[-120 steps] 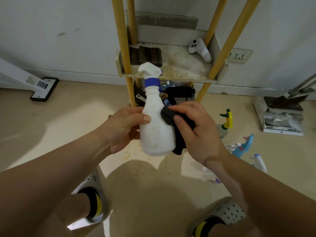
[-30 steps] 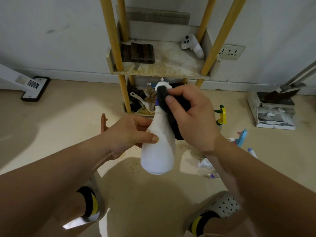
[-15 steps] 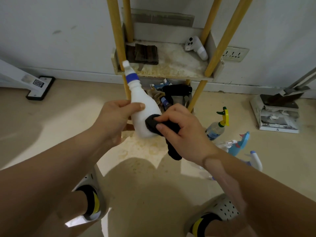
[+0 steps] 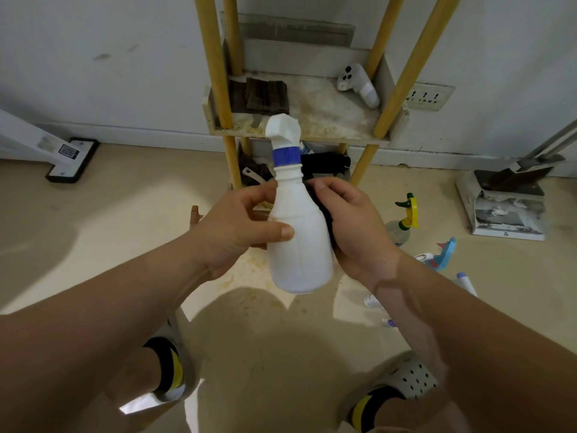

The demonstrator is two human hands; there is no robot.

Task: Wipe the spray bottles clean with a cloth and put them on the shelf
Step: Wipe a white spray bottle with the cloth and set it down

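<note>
I hold a white spray bottle (image 4: 299,245) with a blue collar upright in front of the shelf. My left hand (image 4: 240,229) grips its body, thumb across the front. My right hand (image 4: 352,223) holds a black cloth (image 4: 326,214) against the bottle's right side; most of the cloth is hidden behind the bottle and my fingers. The shelf (image 4: 315,132), a stained board on yellow poles, stands just beyond the bottle's nozzle. Other spray bottles sit on the floor at the right: one with a yellow trigger (image 4: 402,223), one with a blue trigger (image 4: 440,254), one white (image 4: 465,282).
On the shelf board lie a dark folded cloth (image 4: 262,95) and a white controller (image 4: 359,84). Clutter fills the lower tier (image 4: 321,165). A dustpan on a box (image 4: 509,204) stands at the right wall, a mop head (image 4: 71,160) at the left. My slippered feet are below.
The bottle went from tilted left to upright and nearer the middle. My right hand with the cloth moved from the bottle's lower front to its right side.
</note>
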